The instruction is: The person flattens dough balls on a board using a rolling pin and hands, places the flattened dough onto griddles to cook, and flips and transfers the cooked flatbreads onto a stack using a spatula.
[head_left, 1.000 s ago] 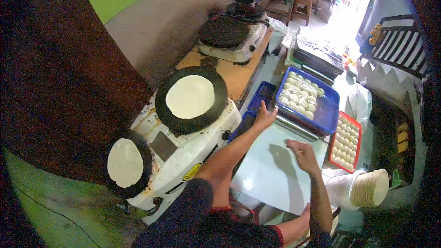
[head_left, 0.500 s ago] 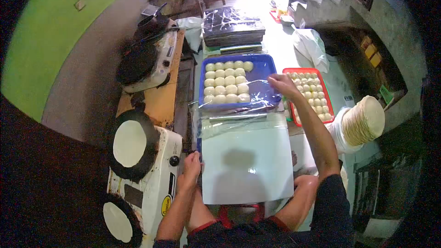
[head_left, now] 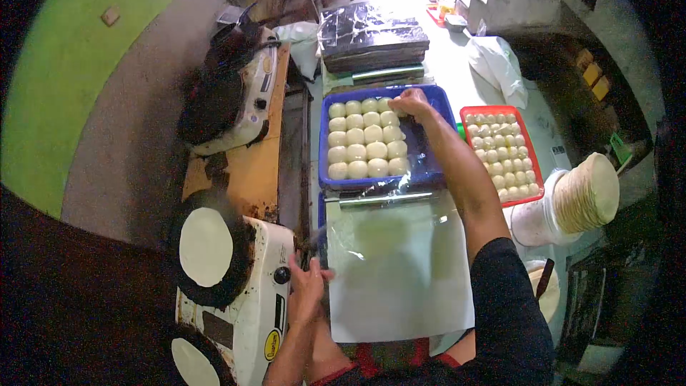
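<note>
In the blue tray (head_left: 437, 150) ahead of me sit rows of pale round dough balls (head_left: 375, 134). My right hand (head_left: 411, 103) reaches over the tray's far side, its fingers closed around the end dough ball of the back row, which they mostly hide. Nearer to me lies a white board (head_left: 400, 300), with a clear plastic sheet (head_left: 364, 236) spread over it. My left hand (head_left: 307, 287) has its fingers spread and holds nothing, between the board's left edge and the stove knob (head_left: 282, 275).
At left, a white stove (head_left: 261, 300) carries two black pans with flat round wrappers (head_left: 206, 246). A red tray (head_left: 537, 171) of smaller balls stands at right, beside a tall stack of round wrappers (head_left: 582, 193). Behind the blue tray is a plastic-covered dark stack (head_left: 371, 39).
My right hand has let go of the plastic sheet's edge and moved away from me to the back row of dough balls. The sheet now lies over the board. My left hand has opened.
</note>
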`<state>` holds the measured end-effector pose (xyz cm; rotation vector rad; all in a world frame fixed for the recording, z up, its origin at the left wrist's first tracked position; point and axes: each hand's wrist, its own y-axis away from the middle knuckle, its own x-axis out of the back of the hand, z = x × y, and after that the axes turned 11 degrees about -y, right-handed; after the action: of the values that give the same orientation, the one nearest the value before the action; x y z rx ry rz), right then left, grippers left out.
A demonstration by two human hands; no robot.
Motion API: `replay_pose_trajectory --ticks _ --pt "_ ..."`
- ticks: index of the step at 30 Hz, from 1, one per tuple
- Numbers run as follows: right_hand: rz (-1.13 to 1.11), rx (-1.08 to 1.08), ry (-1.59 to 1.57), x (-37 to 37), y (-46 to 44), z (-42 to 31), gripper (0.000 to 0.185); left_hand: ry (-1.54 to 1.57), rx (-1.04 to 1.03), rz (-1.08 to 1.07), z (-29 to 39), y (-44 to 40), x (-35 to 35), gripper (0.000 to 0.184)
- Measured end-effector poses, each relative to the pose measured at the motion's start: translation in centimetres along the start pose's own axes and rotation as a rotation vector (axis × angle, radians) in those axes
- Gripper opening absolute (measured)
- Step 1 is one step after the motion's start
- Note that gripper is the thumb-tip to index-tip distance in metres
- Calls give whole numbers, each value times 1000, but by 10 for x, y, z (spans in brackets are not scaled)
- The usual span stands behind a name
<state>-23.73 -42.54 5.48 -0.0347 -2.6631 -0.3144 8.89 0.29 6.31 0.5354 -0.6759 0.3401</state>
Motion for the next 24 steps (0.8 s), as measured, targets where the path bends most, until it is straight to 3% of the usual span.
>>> replay_pose_trajectory --ticks 1,4,6,8,9,10,12,15,16,20,24 --pt "53 26 -36 -5 13 -8 44 92 96 -22 8 17 0 78" --pt "142 179 -29 0 34 -8 51 -434 -489 430 32 28 -25 85" --pt "33 232 -76 21 65 -27 50 -507 -800 287 52 21 -40 81" --pt "-170 276 -217 46 116 -37 39 -664 -893 -24 39 15 -74 73" --pt "-210 335 1 54 146 -38 41 -736 -939 -193 31 15 -89 68" --pt "-240 407 214 61 177 -39 44 -743 -1028 -229 23 21 -96 65" --pt "-500 255 109 68 243 -33 45 -746 -1208 -309 6 41 -102 59" --pt "-719 419 198 53 306 9 41 -755 -1308 -390 -13 84 -81 47" --pt "-736 396 196 49 325 15 44 -758 -1348 -441 -23 97 -73 44" --pt "-700 248 211 29 369 28 47 -753 -1590 -312 -86 114 -76 27" --pt "-696 262 176 32 405 5 49 -927 -1491 -265 -89 101 -91 17"
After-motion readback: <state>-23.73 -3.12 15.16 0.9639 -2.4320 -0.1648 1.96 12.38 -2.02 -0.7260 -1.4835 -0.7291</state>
